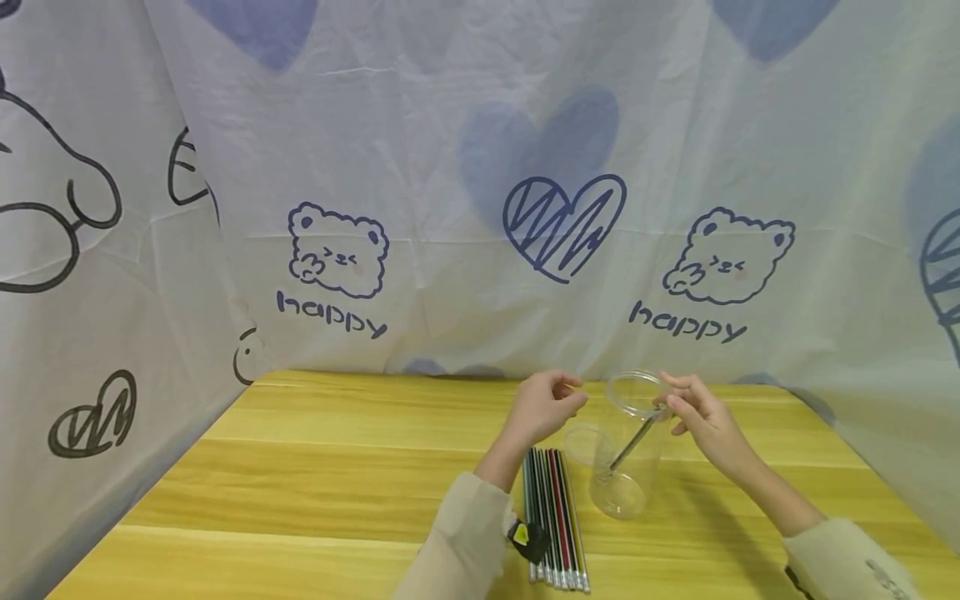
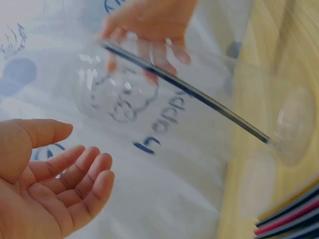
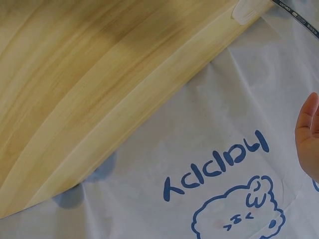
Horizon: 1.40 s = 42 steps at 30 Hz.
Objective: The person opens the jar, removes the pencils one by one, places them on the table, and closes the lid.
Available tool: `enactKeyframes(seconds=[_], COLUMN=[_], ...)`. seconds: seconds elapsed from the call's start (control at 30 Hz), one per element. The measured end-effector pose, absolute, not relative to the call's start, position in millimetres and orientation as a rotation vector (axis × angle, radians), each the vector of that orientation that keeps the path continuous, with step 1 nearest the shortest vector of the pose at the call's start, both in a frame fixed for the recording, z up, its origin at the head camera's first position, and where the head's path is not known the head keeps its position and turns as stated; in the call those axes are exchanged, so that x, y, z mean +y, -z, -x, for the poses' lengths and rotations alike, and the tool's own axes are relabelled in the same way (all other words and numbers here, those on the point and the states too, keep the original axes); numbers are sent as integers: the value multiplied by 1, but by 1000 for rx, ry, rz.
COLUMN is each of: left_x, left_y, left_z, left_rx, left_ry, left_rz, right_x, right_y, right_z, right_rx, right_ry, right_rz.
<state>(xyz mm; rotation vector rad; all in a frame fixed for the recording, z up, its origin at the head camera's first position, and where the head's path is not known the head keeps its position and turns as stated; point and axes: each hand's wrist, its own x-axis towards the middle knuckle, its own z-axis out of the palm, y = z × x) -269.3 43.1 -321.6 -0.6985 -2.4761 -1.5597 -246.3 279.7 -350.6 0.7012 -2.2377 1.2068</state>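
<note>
A tall clear plastic jar [image 1: 628, 446] stands upright on the table. One dark pencil [image 1: 633, 443] slants inside it, its lower end near the base and its upper end at the rim. My right hand [image 1: 705, 425] is at the rim's right side, thumb and forefinger at the pencil's upper end, seeming to pinch it. My left hand [image 1: 543, 408] hovers left of the jar, holding nothing; its fingers are loosely bent in the left wrist view. Under the left forearm lies a row of pencils [image 1: 555, 508], mostly dark with a red one, silver ends toward me.
A clear round lid [image 1: 583, 443] lies flat just left of the jar, partly seen through its wall. The wooden table [image 1: 322, 475] ends at a white printed cloth [image 1: 450, 275] hanging behind it. A dark wrist device [image 1: 529, 540] on the left sleeve covers part of the pencil row.
</note>
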Motion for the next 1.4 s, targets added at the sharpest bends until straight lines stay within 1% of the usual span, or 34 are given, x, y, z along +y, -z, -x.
enactKeyframes(seconds=[0.13,0.27,0.5,0.63,0.93,1.1,1.2,1.4], left_x=[50,57,71,77,88,92,94,100], left_y=[309,306,311,313,318,316,315,314], left_z=[260,257,258,259,262,261,259,254], left_rx=[-2355,-2198,-2063,-2059,-1970,-2043,-2101,-2246], left_ry=[1563,1540,1263,1135,966,922,910,751], left_rz=[810,934,1156,1235,1304,1328,1318,1218], right_x=[279,279,279,278,278,277,277,276], right_y=[350,350,351,350,351,351,351,353], right_z=[246,245,246,245,246,246,246,246], right_rx=[-2236,-2241,-2236,-2226,-2199,-2187,-2179,-2193], right_ry=[-1203,-1209,-1237,-1246,-1258,-1272,-1279,-1260], right_rz=[-693,-681,-690,-706,-716,-714,-711,-688])
